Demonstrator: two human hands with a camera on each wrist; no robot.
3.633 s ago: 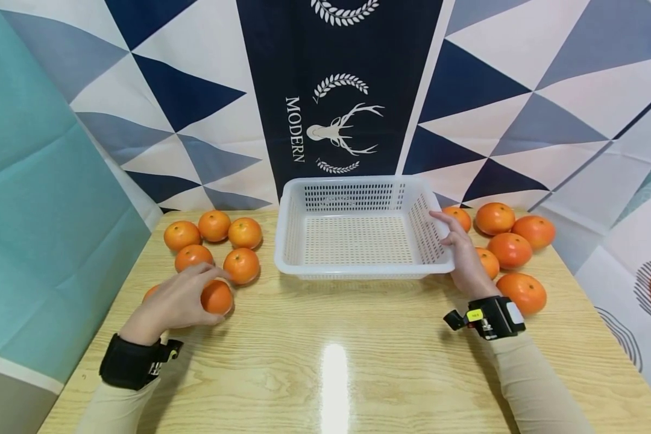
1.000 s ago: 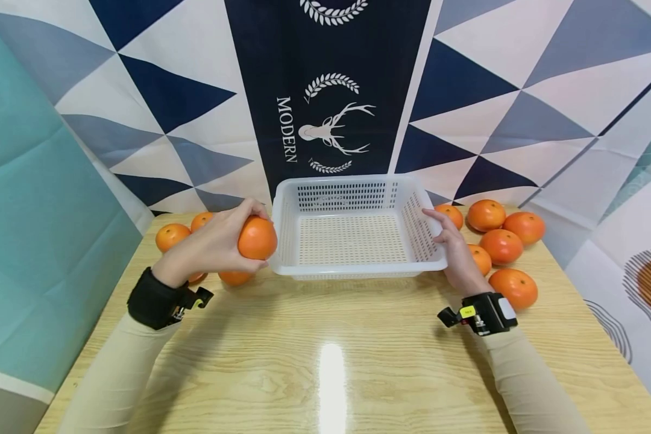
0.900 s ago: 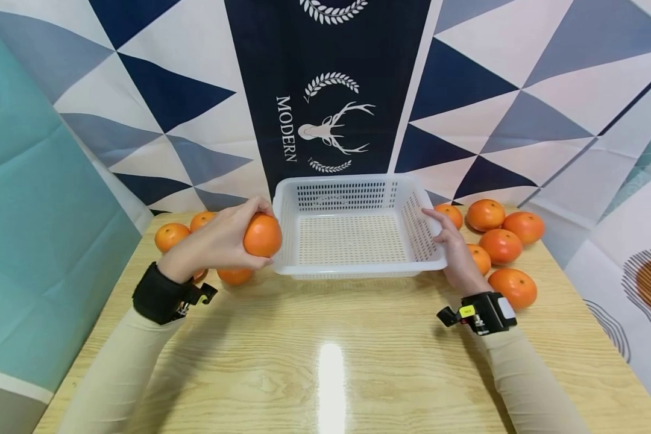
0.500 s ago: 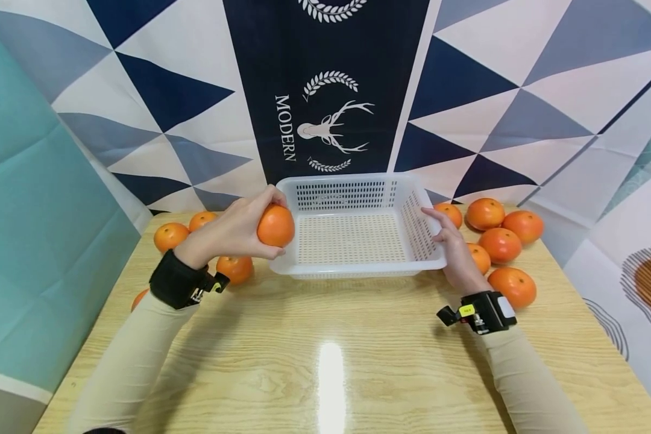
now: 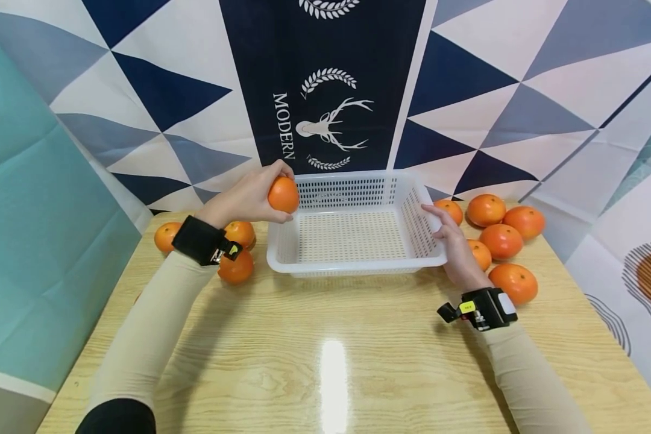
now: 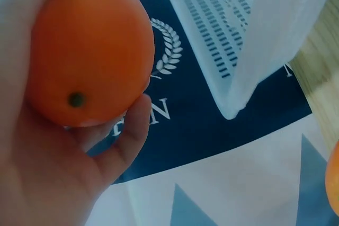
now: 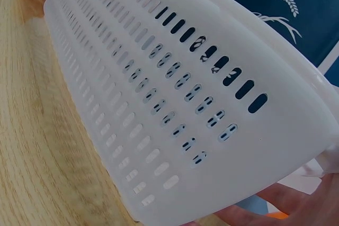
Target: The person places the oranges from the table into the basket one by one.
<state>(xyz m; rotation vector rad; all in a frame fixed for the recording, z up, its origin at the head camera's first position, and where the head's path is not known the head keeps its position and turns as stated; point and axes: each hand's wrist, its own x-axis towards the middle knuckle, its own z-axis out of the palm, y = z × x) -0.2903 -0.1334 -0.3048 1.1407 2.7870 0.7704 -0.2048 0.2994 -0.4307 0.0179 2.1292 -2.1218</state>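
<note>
My left hand [image 5: 249, 196] grips an orange [image 5: 283, 194] and holds it in the air over the far left corner of the white slotted basket [image 5: 352, 269]. In the left wrist view the orange [image 6: 90, 51] sits in my palm with the fingers [image 6: 124, 130] curled under it, and the basket's corner [image 6: 249, 46] is just beyond. My right hand [image 5: 451, 241] rests flat against the basket's right wall, thumb at the rim. The right wrist view shows that wall [image 7: 185, 104] close up and my fingers [image 7: 296, 210] below it. Nothing lies in the basket.
Three oranges [image 5: 236, 267] lie on the wooden table [image 5: 325, 361] left of the basket. Several more oranges [image 5: 501, 240] are clustered on its right, close to my right hand. A patterned cloth wall stands right behind the basket.
My left hand picked an orange up from the left cluster and carried it up, right and back, to above the basket's far left corner. The right hand has stayed against the basket.
</note>
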